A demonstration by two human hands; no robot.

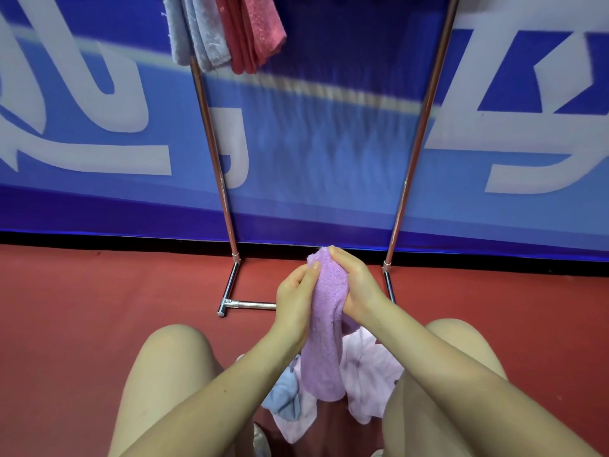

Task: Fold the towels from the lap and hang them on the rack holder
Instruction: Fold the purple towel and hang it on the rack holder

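Observation:
A purple towel (324, 328) hangs bunched between my two hands above my lap. My left hand (296, 295) pinches its upper left edge with thumb and fingers. My right hand (356, 285) grips the top and right side of the same towel. On my lap below lie a pale pink towel (365, 371) and a light blue towel (285, 395), partly hidden by my arms. The metal rack (214, 153) stands in front of me, with grey-blue towels (197, 31) and a red towel (253, 31) hanging from its top at the upper left.
The rack's right post (418, 143) and base bar (253, 305) stand on a red floor (82, 308). A blue banner wall with large white characters (313, 159) is right behind the rack. My knees frame the lap.

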